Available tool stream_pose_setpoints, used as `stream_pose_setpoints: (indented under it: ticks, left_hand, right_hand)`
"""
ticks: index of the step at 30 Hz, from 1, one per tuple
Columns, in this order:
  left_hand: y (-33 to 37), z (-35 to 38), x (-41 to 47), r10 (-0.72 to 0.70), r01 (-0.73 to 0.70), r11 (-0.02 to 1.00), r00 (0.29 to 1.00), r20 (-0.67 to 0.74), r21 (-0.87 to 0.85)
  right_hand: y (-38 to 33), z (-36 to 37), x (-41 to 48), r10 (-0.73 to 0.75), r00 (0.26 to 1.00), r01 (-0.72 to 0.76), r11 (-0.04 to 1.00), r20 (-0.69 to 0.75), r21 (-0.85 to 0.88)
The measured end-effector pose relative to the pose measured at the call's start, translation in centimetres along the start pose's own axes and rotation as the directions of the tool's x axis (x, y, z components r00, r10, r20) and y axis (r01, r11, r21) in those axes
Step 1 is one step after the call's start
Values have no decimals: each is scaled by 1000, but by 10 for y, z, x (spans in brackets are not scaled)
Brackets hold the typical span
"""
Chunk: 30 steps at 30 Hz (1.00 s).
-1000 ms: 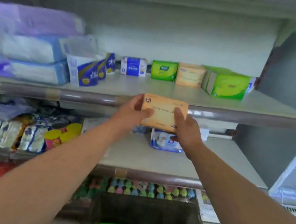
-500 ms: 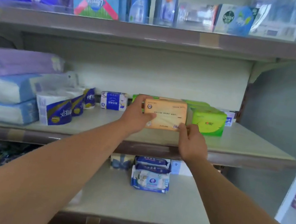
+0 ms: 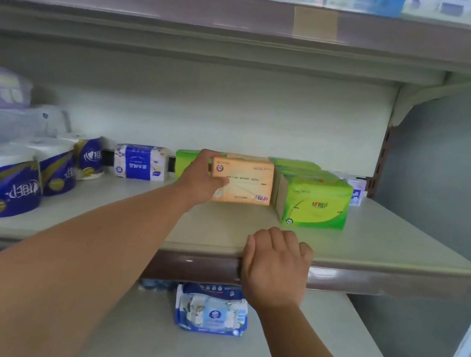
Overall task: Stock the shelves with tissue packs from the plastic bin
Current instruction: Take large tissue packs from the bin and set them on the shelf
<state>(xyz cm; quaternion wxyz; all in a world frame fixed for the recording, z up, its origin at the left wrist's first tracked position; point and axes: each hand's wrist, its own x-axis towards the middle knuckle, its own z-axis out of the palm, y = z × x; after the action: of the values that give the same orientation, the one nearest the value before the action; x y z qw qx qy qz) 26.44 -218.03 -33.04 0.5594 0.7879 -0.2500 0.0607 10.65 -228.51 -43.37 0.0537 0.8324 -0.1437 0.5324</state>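
Observation:
An orange tissue pack (image 3: 246, 181) stands on the middle shelf (image 3: 371, 249), between a green tissue pack (image 3: 184, 161) behind my hand and a larger green tissue pack (image 3: 315, 201) to its right. My left hand (image 3: 202, 177) grips the orange pack at its left end, thumb across the front. Lower down, my right hand (image 3: 276, 265) hangs at the shelf's front edge with fingers loosely curled and nothing in it. The plastic bin is out of view.
Toilet rolls in blue wrap (image 3: 8, 182) and a small blue-white pack (image 3: 141, 162) stand at the left of the shelf. A wet-wipes pack (image 3: 211, 310) lies on the lower shelf (image 3: 324, 347). The upper shelf (image 3: 254, 14) carries several blurred products. A grey wall closes the right side.
The orange pack has gone from in front of the shelves onto the middle shelf. My right hand has let go of it and drawn back to the shelf's front edge.

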Motion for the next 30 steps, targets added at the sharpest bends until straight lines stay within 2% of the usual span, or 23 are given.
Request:
stream_pose_setpoints:
  ticks: [6, 12, 18, 22, 25, 28, 30]
  left_hand:
    - [-13, 22, 19, 0, -3, 993, 1000, 20, 119]
    - [-16, 37, 20, 5, 4, 973, 999, -41, 233]
    - [-8, 39, 14, -105, 119, 920, 993, -59, 373]
    - [5, 30, -7, -158, 167, 902, 986, -55, 399]
    - [20, 16, -38, -58, 90, 935, 993, -102, 342]
    - [26, 4, -93, 192, -150, 963, 965, -180, 223]
    - [19, 1, -143, 288, -279, 958, 943, -165, 71]
  right_hand:
    - [1, 5, 0, 0, 1000, 0, 1000, -11, -18]
    - [2, 8, -1, 10, 1000, -10, 1000, -11, -22]
    - [2, 9, -2, 21, 1000, -21, 1000, -12, -1]
    - [4, 7, -2, 21, 1000, -21, 1000, 7, 5]
    - [3, 1, 1, 22, 998, -24, 999, 59, 29]
    - [6, -10, -3, -39, 998, 32, 991, 56, 127]
    - [8, -22, -23, -55, 997, 44, 981, 51, 189]
